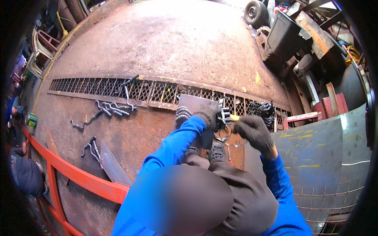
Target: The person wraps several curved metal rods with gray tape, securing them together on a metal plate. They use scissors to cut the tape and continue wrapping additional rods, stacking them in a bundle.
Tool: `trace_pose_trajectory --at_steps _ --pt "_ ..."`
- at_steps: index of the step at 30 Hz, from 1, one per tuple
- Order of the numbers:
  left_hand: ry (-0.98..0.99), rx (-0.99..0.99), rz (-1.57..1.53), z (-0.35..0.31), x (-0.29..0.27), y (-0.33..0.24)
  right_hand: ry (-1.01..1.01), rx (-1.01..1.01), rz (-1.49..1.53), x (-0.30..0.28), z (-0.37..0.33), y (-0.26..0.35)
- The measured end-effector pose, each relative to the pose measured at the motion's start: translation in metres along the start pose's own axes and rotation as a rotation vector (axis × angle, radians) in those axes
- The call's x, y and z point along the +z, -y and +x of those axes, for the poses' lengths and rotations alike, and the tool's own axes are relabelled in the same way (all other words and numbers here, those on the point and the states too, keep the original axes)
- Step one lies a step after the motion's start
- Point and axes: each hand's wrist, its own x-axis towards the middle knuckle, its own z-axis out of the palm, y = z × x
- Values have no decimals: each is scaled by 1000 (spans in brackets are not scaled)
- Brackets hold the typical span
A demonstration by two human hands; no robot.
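My left hand, in a dark knit glove, is closed over a bundle of bent dark metal rods in front of my feet. The rod ends stick out to the right of its fingers. Under the bundle lies a grey metal sheet. My right hand, gloved too, is to the right of the rods with its fingers drawn together at a thin wire. That wire loops below the bundle; its exact place in the fingers is hard to see. A yellow piece shows just beyond the right fingertips.
A floor grating runs across ahead. Bent rods lie at left, and a stacked bundle sits at right. An orange-red rail crosses lower left, near another person. Metal sheets lie at right.
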Motion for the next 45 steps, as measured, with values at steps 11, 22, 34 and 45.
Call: trace_pose_trajectory --at_steps 11,22,34,45 --pt "-19 58 -78 2 -6 -1 238 381 -88 57 -71 -113" --pt "-3 98 2 4 -1 -3 42 67 209 82 -14 -155" --pt "37 24 -419 -4 -12 -18 -198 -87 -264 141 1 -205" --pt "-42 12 -64 -5 -22 -24 -285 49 -132 119 -12 -157"
